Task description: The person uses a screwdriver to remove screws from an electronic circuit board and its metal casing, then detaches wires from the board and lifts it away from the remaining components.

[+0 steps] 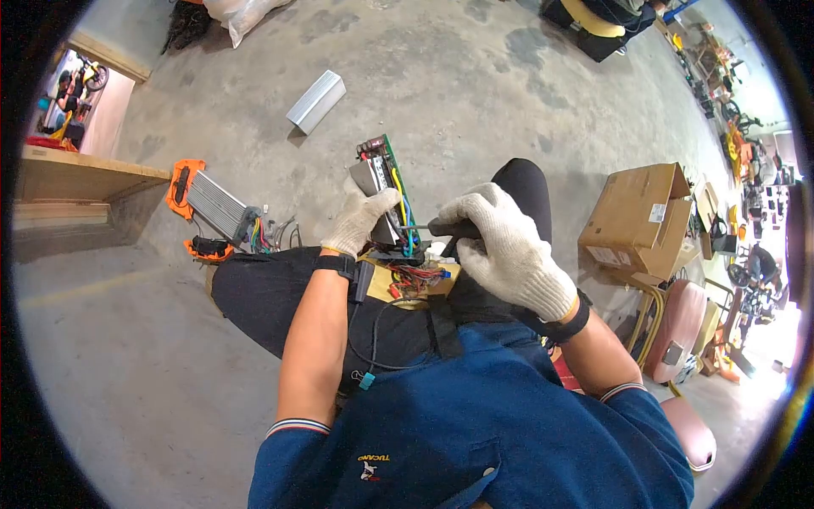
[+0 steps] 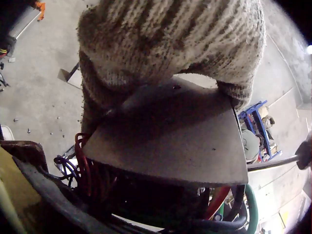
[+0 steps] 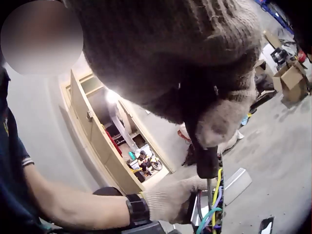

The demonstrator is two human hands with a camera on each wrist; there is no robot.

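Note:
A green circuit board (image 1: 393, 170) with a metal plate and yellow, blue and green wires stands between the hands in the head view. My gloved left hand (image 1: 363, 222) grips the metal plate (image 2: 170, 131), fingers over one edge and thumb over the other. The gloved right hand (image 1: 509, 254) curls round the black handle of a screwdriver (image 3: 207, 161). Its shaft reaches in beside the wires (image 3: 214, 195) at the plate's side; where the tip sits is hidden. Red wires with connectors (image 1: 415, 278) hang below the board, over a yellow piece.
A silver metal casing (image 1: 315, 102) lies on the floor ahead. To the left is a finned unit (image 1: 219, 205) with orange end pieces and loose wires. An opened cardboard box (image 1: 632, 220) stands at the right, near a pink case (image 1: 678, 327). A black cable crosses the lap.

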